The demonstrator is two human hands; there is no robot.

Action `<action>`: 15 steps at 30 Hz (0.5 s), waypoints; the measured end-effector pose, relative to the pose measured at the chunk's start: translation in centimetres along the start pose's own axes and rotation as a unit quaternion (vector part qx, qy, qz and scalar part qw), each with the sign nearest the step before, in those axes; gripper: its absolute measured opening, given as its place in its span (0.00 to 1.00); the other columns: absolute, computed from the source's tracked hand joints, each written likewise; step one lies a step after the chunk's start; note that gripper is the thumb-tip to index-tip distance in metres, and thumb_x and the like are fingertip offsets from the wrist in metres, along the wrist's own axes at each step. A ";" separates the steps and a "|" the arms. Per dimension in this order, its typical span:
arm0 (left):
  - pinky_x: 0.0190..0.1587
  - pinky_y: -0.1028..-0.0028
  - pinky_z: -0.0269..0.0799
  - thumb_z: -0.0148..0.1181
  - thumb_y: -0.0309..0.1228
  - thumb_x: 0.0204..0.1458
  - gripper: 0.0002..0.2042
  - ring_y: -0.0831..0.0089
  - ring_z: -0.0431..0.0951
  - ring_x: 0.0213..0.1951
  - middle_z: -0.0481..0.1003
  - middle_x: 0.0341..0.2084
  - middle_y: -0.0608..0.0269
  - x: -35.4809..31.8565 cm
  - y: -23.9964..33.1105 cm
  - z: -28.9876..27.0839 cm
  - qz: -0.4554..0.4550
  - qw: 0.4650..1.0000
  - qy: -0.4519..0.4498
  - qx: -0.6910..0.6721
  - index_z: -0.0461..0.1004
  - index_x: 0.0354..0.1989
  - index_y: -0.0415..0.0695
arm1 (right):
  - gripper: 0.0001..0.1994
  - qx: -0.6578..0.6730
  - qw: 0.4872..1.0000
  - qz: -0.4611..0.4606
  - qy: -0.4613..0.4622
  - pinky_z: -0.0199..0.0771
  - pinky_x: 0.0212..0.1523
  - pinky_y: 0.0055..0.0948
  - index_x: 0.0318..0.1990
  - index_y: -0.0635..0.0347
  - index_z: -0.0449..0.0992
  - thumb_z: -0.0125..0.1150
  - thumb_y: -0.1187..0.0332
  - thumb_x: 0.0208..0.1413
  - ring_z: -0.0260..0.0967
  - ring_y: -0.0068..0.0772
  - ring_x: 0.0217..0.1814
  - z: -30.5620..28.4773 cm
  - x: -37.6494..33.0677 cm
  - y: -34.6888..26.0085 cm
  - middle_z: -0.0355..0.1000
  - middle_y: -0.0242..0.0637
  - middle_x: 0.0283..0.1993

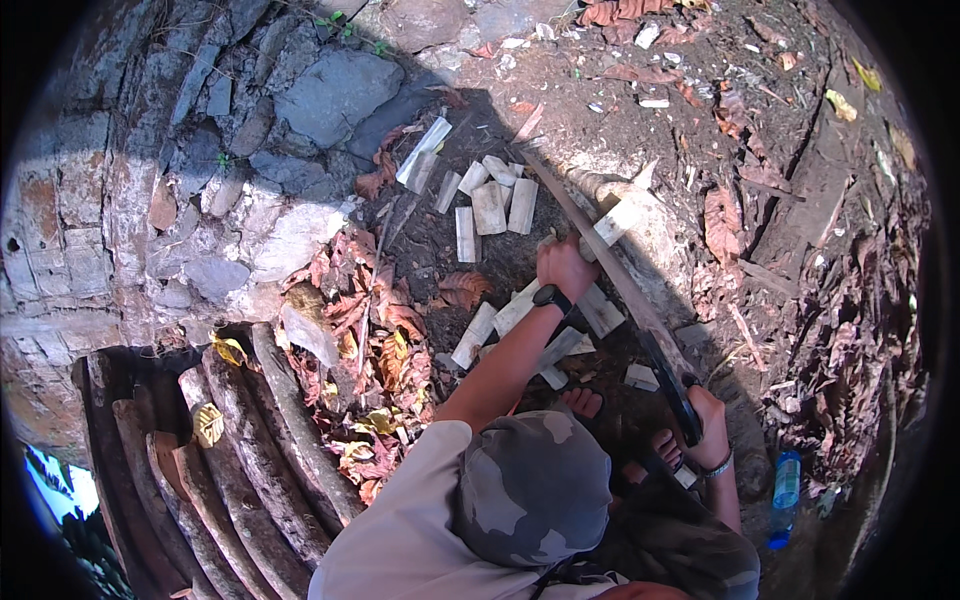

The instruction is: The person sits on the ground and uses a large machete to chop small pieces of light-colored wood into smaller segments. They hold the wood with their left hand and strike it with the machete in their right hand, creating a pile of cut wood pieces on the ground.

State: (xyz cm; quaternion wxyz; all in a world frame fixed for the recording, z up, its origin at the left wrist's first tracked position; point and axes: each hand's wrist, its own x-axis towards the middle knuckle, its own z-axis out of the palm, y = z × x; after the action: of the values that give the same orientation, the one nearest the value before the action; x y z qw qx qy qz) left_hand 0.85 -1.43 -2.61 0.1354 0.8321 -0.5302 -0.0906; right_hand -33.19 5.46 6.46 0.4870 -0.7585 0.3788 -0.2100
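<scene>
My left hand point(566, 266), a dark watch on its wrist, closes around the near end of a pale split wood block point(622, 214). That block leans on a thick log point(600, 186) lying on the ground. In my right hand point(708, 424) is the black handle of a long-bladed tool that looks like a machete point(612, 268). Its brownish blade slants away to the far left, crossing over the block close to my left fingers. Whether the edge touches the wood, I cannot tell. Several split wood pieces point(489, 208) lie beyond my left hand, and more wood pieces point(475, 336) lie nearer me.
At the left rises a stone wall point(338, 95), with stacked round logs point(262, 440) below it. Dry brown leaves point(390, 360) cover the dirt beside the logs. My sandalled feet point(582, 402) are close under the blade. A plastic bottle point(786, 485) lies at the right.
</scene>
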 end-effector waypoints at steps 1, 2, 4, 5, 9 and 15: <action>0.48 0.58 0.71 0.68 0.41 0.40 0.20 0.50 0.80 0.34 0.79 0.26 0.45 0.2 0.1 0.0 -0.008 1.000 -0.005 0.004 0.78 0.39 0.41 | 0.11 -0.003 1.000 0.014 -0.001 0.63 0.27 0.42 0.26 0.63 0.65 0.65 0.76 0.39 0.65 0.55 0.27 -1.3 -2.8 0.6 0.62 0.46 0.23; 0.48 0.58 0.71 0.68 0.41 0.40 0.20 0.50 0.80 0.34 0.79 0.26 0.45 -0.1 0.2 0.2 -0.019 1.000 -0.014 0.007 0.78 0.40 0.41 | 0.10 -0.011 0.999 0.035 0.013 0.62 0.24 0.37 0.25 0.62 0.65 0.63 0.73 0.41 0.64 0.49 0.22 -2.5 -5.9 1.2 0.61 0.44 0.21; 0.49 0.57 0.71 0.69 0.42 0.39 0.21 0.49 0.80 0.34 0.79 0.26 0.46 0.0 0.8 0.3 -0.008 1.000 -0.012 0.001 0.77 0.38 0.41 | 0.09 -0.026 0.997 0.058 0.033 0.61 0.24 0.37 0.24 0.62 0.65 0.62 0.73 0.41 0.64 0.47 0.22 -3.9 -12.5 1.7 0.60 0.43 0.20; 0.49 0.57 0.71 0.69 0.42 0.39 0.21 0.49 0.80 0.34 0.79 0.26 0.46 0.2 0.8 0.4 -0.005 1.000 -0.009 0.003 0.77 0.38 0.40 | 0.09 -0.041 0.995 0.079 0.033 0.61 0.24 0.37 0.24 0.62 0.66 0.62 0.73 0.42 0.65 0.48 0.22 -4.3 -14.6 2.1 0.60 0.43 0.20; 0.48 0.58 0.70 0.69 0.40 0.39 0.19 0.48 0.79 0.34 0.79 0.24 0.47 -0.4 0.4 0.3 0.008 1.000 0.009 -0.018 0.77 0.36 0.40 | 0.08 -0.056 0.998 0.036 0.003 0.61 0.25 0.39 0.25 0.63 0.65 0.61 0.75 0.42 0.64 0.53 0.23 -4.0 -12.4 1.9 0.60 0.45 0.21; 0.48 0.58 0.70 0.71 0.39 0.38 0.17 0.50 0.80 0.35 0.79 0.25 0.46 -1.0 -0.4 1.2 0.026 1.000 0.007 -0.001 0.76 0.32 0.41 | 0.11 0.005 1.000 0.002 -0.007 0.63 0.31 0.43 0.26 0.64 0.64 0.63 0.76 0.39 0.64 0.58 0.32 1.2 2.5 -1.1 0.62 0.48 0.26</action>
State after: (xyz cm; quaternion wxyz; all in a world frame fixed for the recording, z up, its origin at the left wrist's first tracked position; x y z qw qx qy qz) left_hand 0.40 -0.57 -3.86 0.1424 0.8183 -0.5509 -0.0817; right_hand -30.39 4.48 6.76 0.4936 -0.7568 0.3761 -0.2053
